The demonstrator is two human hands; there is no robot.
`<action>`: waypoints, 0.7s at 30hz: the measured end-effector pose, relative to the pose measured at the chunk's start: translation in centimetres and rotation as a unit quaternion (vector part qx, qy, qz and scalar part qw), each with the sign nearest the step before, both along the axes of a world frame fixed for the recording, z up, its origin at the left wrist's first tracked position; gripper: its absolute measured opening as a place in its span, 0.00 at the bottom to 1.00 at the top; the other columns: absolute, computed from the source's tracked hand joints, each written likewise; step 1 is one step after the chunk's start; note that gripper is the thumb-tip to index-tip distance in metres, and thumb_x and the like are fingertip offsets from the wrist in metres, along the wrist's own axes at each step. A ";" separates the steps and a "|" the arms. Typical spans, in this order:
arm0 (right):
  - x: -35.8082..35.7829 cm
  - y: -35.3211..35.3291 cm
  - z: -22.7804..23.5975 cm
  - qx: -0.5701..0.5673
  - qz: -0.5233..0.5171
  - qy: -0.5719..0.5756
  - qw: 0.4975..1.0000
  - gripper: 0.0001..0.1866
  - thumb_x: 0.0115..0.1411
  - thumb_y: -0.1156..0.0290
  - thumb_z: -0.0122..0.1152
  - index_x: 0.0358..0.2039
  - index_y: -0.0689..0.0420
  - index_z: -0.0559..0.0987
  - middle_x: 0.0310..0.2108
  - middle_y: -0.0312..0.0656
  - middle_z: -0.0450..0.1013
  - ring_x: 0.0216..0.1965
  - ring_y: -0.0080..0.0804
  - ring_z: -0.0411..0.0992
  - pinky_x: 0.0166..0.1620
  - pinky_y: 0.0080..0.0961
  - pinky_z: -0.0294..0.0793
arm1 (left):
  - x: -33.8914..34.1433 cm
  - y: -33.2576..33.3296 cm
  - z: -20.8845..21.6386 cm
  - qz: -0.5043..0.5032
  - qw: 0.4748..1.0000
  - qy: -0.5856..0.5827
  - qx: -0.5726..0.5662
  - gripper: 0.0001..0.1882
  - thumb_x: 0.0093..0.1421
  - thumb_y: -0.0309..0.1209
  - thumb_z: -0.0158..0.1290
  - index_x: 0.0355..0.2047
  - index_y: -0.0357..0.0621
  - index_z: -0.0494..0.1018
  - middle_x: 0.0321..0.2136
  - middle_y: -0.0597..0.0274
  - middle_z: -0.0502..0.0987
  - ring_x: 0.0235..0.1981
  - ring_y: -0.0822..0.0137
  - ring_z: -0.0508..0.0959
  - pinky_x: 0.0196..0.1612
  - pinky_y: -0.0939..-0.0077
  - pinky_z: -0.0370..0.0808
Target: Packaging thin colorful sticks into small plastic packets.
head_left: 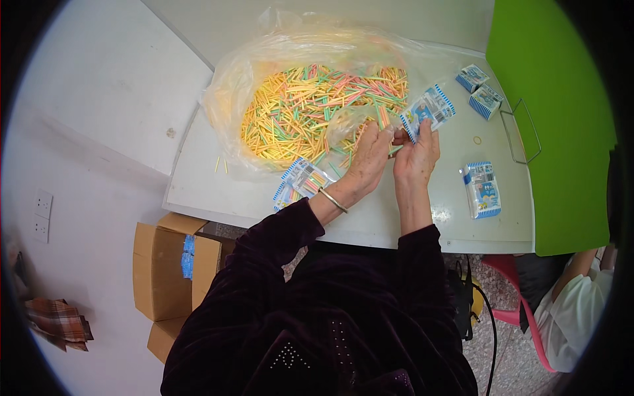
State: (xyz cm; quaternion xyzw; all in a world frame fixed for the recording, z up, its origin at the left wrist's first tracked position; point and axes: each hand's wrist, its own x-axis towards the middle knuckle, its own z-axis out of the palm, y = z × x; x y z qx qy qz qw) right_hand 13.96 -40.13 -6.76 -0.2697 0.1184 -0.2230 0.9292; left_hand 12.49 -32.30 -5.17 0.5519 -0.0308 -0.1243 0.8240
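Risk of spill: thin coloured sticks [383,119] pinched loosely at the bag's edge, likely to slide out and scatter over the white table [218,188] if the pinch slackens; 2 or 3 strays already lying left of the bag.
Risk at the packet: small blue-and-white packet [428,109] raised on edge, mouth not visible; a skewed bundle could snag or bend on the way in, judged from the angle alone.
Risk from the bag: clear plastic bag [277,59] slumped and open toward the hands, heap of sticks [310,109] near its lip; a nudge from a wrist could tip more out.
Left hand [368,158]: fingers curled nearly closed, tips around a small bunch of sticks just at the bag's opening; bangle at the wrist.
Right hand [416,155]: fingers bent, thumb and forefingers gripping the lower edge of the packet, held upright just above the table.
Hands together: touching or almost touching, sticks between them.
Where the packet is: in the right hand, just right of the bag, above the table's middle.
Nearby left: 2 packets [298,181] lying flat beside the left forearm.
Nearby right: 1 packet [481,189] flat on the table; 2 more [480,88] near the green board [555,125].
Below the table: cardboard boxes [162,270] on the floor.
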 end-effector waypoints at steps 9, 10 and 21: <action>0.9 -0.1 -0.3 -0.090 -0.087 -0.008 0.992 0.12 0.63 0.62 0.51 0.27 0.56 0.67 0.18 0.32 0.66 0.14 0.15 0.60 0.17 0.14 0.57 | -0.2 -1.2 -2.1 0.026 1.000 -0.013 -0.002 0.09 0.65 0.30 0.39 0.41 0.37 0.63 0.39 0.62 0.69 0.42 0.75 0.69 0.46 0.79 0.67; 0.9 -0.2 -0.3 -0.096 -0.087 -0.020 0.991 0.12 0.63 0.63 0.51 0.27 0.56 0.68 0.19 0.31 0.67 0.15 0.13 0.60 0.17 0.12 0.58 | -0.3 -1.3 -2.1 0.035 0.999 0.000 -0.012 0.09 0.65 0.30 0.39 0.41 0.37 0.63 0.38 0.63 0.69 0.41 0.75 0.69 0.45 0.80 0.67; 2.0 -0.4 0.4 -0.077 0.039 -0.084 0.993 0.09 0.62 0.65 0.54 0.35 0.58 0.73 0.28 0.32 0.73 0.27 0.16 0.67 0.30 0.14 0.67 | -1.0 -0.3 -0.5 -0.045 0.994 0.094 -0.029 0.12 0.66 0.31 0.36 0.47 0.41 0.60 0.43 0.57 0.67 0.42 0.66 0.71 0.41 0.66 0.73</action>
